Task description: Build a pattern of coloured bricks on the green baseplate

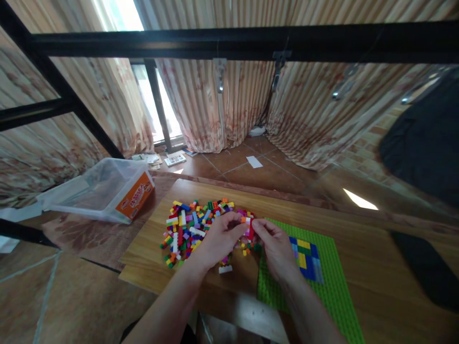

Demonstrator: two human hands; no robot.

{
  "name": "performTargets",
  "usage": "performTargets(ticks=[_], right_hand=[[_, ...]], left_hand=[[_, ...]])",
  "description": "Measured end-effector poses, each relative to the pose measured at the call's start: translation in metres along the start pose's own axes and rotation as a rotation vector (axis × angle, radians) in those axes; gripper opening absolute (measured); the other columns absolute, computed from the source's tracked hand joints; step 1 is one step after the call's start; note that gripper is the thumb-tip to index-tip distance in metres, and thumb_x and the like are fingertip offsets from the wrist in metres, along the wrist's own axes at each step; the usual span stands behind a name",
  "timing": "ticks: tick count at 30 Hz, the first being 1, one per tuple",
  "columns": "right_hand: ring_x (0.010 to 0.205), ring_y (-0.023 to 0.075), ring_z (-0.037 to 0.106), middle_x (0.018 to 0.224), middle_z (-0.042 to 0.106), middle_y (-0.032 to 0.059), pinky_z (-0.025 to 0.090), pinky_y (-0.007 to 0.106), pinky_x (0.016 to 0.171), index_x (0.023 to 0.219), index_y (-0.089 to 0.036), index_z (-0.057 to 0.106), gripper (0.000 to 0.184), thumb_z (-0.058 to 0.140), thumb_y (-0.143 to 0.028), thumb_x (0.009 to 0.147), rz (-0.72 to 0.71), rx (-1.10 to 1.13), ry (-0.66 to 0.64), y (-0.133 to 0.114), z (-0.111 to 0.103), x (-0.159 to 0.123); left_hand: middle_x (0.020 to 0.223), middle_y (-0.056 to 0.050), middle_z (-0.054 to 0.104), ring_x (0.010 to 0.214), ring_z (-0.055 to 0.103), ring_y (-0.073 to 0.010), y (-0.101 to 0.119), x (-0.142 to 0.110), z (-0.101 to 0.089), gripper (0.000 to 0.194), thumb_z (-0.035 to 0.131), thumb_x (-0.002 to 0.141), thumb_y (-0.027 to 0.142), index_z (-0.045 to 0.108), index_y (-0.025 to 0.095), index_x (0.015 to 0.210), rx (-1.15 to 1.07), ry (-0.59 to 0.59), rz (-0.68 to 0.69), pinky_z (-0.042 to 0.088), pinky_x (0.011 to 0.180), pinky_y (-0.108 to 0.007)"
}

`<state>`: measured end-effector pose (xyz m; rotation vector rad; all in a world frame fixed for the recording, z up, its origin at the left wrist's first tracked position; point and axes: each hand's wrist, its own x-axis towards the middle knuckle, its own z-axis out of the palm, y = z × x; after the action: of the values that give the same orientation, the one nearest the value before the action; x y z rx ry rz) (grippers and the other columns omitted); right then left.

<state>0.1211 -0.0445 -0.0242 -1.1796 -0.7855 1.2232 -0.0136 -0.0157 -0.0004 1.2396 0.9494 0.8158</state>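
Note:
My left hand [225, 234] is closed in a pinch, its fingertips at a small cluster of orange, white and pink toy bricks [247, 221]. Facing it, my right hand [278, 246] grips a red toy brick [251, 230] between thumb and fingers. The red brick touches or nearly touches the cluster; whether they are joined I cannot tell. Loose toy bricks [184, 234] of many colours lie in a pile beside and beyond my left hand. Under my right forearm is a green baseplate [332, 253], carrying a flat block of blue, yellow and green bricks [311, 265], partly hidden by that hand.
The wooden table [154, 239] bears the pile, the baseplate and a dark flat object [423, 267] at the right. A clear plastic bin [103, 191] with an orange label stands on the floor at left. A black metal bar [229, 43] crosses in front of the curtains [201, 105].

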Motion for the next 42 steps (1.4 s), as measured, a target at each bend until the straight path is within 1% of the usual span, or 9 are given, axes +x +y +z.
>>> performTargets(ticks=[7, 14, 17, 22, 27, 30, 33, 39, 42], right_hand=[[0.054, 0.0087, 0.046, 0.061, 0.059, -0.0022, 0.035, 0.022, 0.051, 0.073, -0.017, 0.069, 0.032, 0.075, -0.048, 0.071, 0.011, -0.018, -0.045, 0.0, 0.0, -0.002], [0.055, 0.0086, 0.048, 0.06, 0.06, -0.0025, 0.038, 0.022, 0.055, 0.071, -0.018, 0.069, 0.027, 0.078, -0.043, 0.069, 0.009, 0.075, -0.054, 0.004, -0.005, 0.0], [0.051, 0.0081, 0.045, 0.058, 0.059, -0.0027, 0.036, 0.022, 0.051, 0.071, -0.018, 0.069, 0.027, 0.08, -0.043, 0.067, 0.05, 0.139, -0.044, 0.005, -0.004, 0.0], [0.053, 0.0113, 0.052, 0.061, 0.063, -0.0006, 0.038, 0.023, 0.049, 0.073, -0.018, 0.067, 0.029, 0.079, -0.044, 0.066, 0.172, 0.243, -0.04, -0.004, 0.002, -0.003], [0.054, 0.0114, 0.05, 0.057, 0.057, -0.003, 0.033, 0.021, 0.045, 0.075, -0.019, 0.064, 0.03, 0.077, -0.045, 0.067, 0.222, 0.248, -0.06, -0.011, 0.002, -0.004], [0.05, 0.0107, 0.047, 0.056, 0.054, -0.0043, 0.033, 0.022, 0.043, 0.075, -0.02, 0.062, 0.032, 0.076, -0.048, 0.067, 0.16, 0.117, -0.015, -0.006, -0.002, -0.002], [0.05, 0.0126, 0.049, 0.058, 0.057, -0.0031, 0.037, 0.024, 0.044, 0.083, -0.019, 0.065, 0.033, 0.069, -0.05, 0.074, 0.052, -0.165, 0.003, 0.002, -0.006, 0.0], [0.079, 0.0216, 0.067, 0.089, 0.073, 0.0062, 0.049, 0.035, 0.075, 0.096, -0.02, 0.068, 0.024, 0.057, -0.038, 0.083, -0.232, -0.748, -0.024, 0.008, -0.006, -0.001], [0.076, 0.0217, 0.067, 0.085, 0.073, 0.0061, 0.049, 0.035, 0.074, 0.1, -0.02, 0.067, 0.025, 0.055, -0.035, 0.084, -0.29, -0.884, -0.013, 0.009, -0.004, -0.001]], left_hand=[[0.056, 0.005, 0.048, 0.048, 0.042, -0.0073, -0.003, 0.003, 0.007, 0.028, 0.052, 0.088, 0.038, 0.056, 0.016, 0.072, 0.194, 0.092, 0.103, 0.031, 0.047, -0.02], [0.051, 0.006, 0.045, 0.045, 0.039, -0.0065, -0.011, 0.005, 0.016, 0.031, 0.057, 0.084, 0.04, 0.052, 0.016, 0.064, -0.01, 0.103, 0.077, 0.029, 0.045, -0.019], [0.049, 0.007, 0.044, 0.042, 0.036, -0.0052, -0.012, 0.006, 0.019, 0.032, 0.061, 0.081, 0.042, 0.052, 0.016, 0.064, -0.099, 0.117, 0.025, 0.026, 0.043, -0.018], [0.054, 0.006, 0.048, 0.045, 0.04, -0.0047, -0.012, 0.008, 0.024, 0.031, 0.065, 0.077, 0.043, 0.052, 0.016, 0.067, -0.231, 0.15, -0.063, 0.028, 0.044, -0.017], [0.054, 0.005, 0.05, 0.045, 0.04, -0.0063, -0.013, 0.011, 0.017, 0.027, 0.056, 0.083, 0.041, 0.052, 0.017, 0.07, -0.117, 0.148, -0.091, 0.027, 0.044, -0.018], [0.055, 0.004, 0.051, 0.05, 0.046, -0.0095, -0.012, 0.013, 0.003, 0.024, 0.053, 0.085, 0.034, 0.054, 0.018, 0.068, 0.2, 0.2, 0.023, 0.033, 0.05, -0.021], [0.056, 0.003, 0.051, 0.055, 0.048, -0.0119, -0.008, 0.013, -0.01, 0.026, 0.051, 0.086, 0.028, 0.053, 0.018, 0.063, 0.499, 0.244, 0.132, 0.034, 0.055, -0.023], [0.058, 0.002, 0.05, 0.057, 0.046, -0.0131, -0.003, 0.009, -0.018, 0.026, 0.048, 0.087, 0.018, 0.052, 0.019, 0.061, 0.759, 0.221, 0.157, 0.03, 0.057, -0.025], [0.063, 0.0, 0.058, 0.06, 0.051, -0.0143, -0.005, 0.009, -0.02, 0.023, 0.049, 0.088, 0.02, 0.059, 0.018, 0.067, 0.848, 0.2, 0.162, 0.034, 0.06, -0.025]])
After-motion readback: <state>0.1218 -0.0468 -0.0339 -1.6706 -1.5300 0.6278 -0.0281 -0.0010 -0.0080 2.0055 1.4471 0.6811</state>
